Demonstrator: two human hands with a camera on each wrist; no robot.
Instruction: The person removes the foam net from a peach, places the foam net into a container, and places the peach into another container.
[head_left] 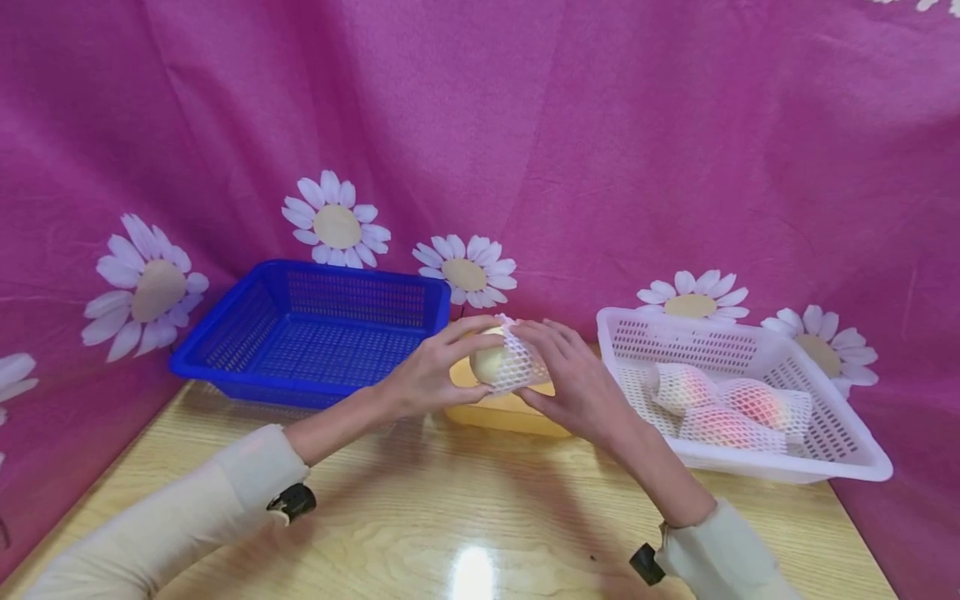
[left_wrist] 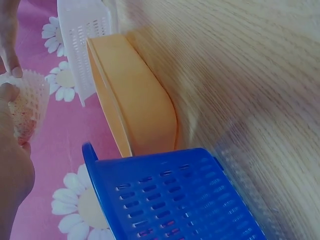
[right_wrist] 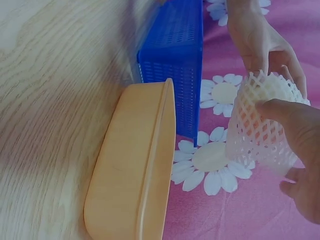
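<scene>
Above the orange container, both hands hold a pale yellow peach (head_left: 486, 365) with a reddish patch, partly inside a white foam net sleeve (right_wrist: 262, 125). My left hand (head_left: 429, 371) grips the peach from the left, thumb below and fingers above, where its bare side shows. From the right, my right hand (head_left: 576, 385) pinches the net, its thumb lying on the mesh in the right wrist view. The net's loose end extends past the peach toward the right hand. Below them sits the orange container (left_wrist: 135, 95), its inside mostly hidden by the hands in the head view.
On the left stands a blue perforated basket (head_left: 311, 383) with nothing visible inside. A white basket (head_left: 765, 468) on the right holds several netted peaches (head_left: 731, 425). All stand on a wooden table (head_left: 420, 517), with a magenta daisy-print cloth (head_left: 600, 150) behind.
</scene>
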